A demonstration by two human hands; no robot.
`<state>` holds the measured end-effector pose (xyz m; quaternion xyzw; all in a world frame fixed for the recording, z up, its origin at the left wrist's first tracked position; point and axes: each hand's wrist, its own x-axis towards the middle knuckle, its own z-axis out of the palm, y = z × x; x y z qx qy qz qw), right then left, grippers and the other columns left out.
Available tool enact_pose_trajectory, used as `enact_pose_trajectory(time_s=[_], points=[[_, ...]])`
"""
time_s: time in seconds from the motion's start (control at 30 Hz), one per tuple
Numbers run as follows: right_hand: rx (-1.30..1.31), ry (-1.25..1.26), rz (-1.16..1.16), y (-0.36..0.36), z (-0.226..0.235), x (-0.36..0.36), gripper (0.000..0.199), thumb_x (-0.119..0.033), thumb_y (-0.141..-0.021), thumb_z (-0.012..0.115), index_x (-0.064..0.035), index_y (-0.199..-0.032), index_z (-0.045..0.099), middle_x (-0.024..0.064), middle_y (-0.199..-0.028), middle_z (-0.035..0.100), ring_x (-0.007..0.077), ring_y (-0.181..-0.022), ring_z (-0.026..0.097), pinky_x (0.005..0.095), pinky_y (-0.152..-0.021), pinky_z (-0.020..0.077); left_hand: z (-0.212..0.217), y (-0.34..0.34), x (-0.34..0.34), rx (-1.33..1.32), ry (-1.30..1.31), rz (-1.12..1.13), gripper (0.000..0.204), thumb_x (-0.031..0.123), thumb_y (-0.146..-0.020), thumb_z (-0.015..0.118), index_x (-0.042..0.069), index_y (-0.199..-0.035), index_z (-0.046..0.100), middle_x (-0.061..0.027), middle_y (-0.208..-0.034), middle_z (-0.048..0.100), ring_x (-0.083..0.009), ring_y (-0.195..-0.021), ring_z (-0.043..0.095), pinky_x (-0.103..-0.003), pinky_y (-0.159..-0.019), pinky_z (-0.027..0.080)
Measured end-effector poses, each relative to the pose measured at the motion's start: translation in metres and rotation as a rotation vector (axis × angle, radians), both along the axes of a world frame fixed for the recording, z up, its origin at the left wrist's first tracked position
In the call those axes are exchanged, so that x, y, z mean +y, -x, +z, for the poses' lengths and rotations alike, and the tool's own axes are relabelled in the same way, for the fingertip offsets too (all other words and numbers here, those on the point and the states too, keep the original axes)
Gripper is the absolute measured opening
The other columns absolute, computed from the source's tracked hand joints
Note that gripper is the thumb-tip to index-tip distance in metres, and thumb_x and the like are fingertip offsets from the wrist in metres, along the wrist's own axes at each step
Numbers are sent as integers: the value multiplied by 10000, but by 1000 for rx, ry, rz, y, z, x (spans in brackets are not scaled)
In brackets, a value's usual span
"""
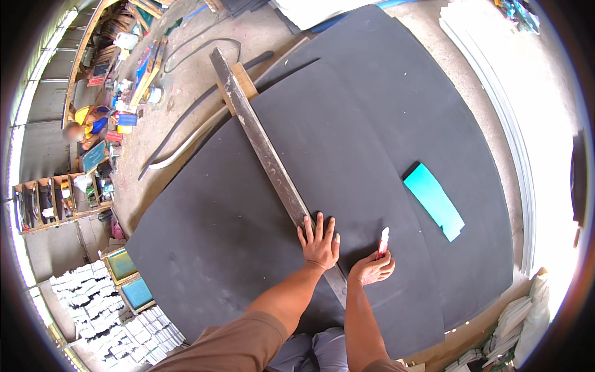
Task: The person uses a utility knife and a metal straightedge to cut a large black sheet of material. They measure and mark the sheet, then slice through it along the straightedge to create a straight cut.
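Note:
A long metal straightedge bar (266, 155) lies across a large black sheet (204, 229), running from the far left toward my body. My left hand (319, 247) presses on the bar near its close end, fingers spread flat and pointing away from me. Just to the right, my right hand (372, 268) grips a red utility knife (383, 243), its pale tip pointing away and up off the sheet. Whether the knife touches the sheet I cannot tell. Farther right, a turquoise strip (435, 201) with a notched end rests on the black material.
A wooden block (243, 84) sits by the bar's far end. White stacked bundles (93, 297) and a wooden rack (62, 198) stand at the left, where a person (80, 127) is among tools. Long pale strips (502, 124) run along the right side.

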<state>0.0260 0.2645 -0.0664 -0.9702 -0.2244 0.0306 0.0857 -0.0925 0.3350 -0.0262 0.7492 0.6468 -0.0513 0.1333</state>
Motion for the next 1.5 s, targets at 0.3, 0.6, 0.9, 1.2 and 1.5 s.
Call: enact_pose_trajectory(time_s=[0.3,0.6,0.9,1.2,1.5], points=[[-3,59,-22,5,-4,8,363,-214,-1068,604,-108,-1399,500,160,-1454,452,404,-1421,402,575,-1145,371,-2,3,-2,-29,25,3,613,452,-1045,489,230,-1616,465,-150,-1750,255,-527,-1596,93,-759,-1207,99],[-27,106,-4,-1,-14,4,347,-222,-1078,556,-99,-1396,492,183,-1466,440,391,-1443,377,565,-1183,323,12,10,13,-76,112,-130,665,509,-1055,480,190,-1634,412,-198,-1726,261,-518,-1602,76,-750,-1222,73],[20,124,-81,1,-7,13,371,-205,-1052,589,-141,-1408,507,133,-1493,450,344,-1468,357,507,-1208,309,0,91,203,-2,-143,-209,588,545,-1058,493,216,-1543,551,-140,-1696,361,-456,-1603,154,-706,-1251,87],[-21,147,-45,3,-13,0,381,-198,-1063,584,-105,-1416,475,176,-1505,436,381,-1461,383,537,-1185,347,-4,97,198,10,-47,-234,636,540,-1033,505,240,-1594,498,-152,-1718,317,-495,-1587,157,-769,-1209,79],[9,173,-74,1,-13,-2,372,-235,-1092,541,-101,-1432,470,169,-1517,421,371,-1461,376,531,-1184,338,-5,98,198,3,41,-210,671,533,-1028,509,280,-1642,408,-138,-1747,246,-461,-1598,134,-756,-1219,17]])
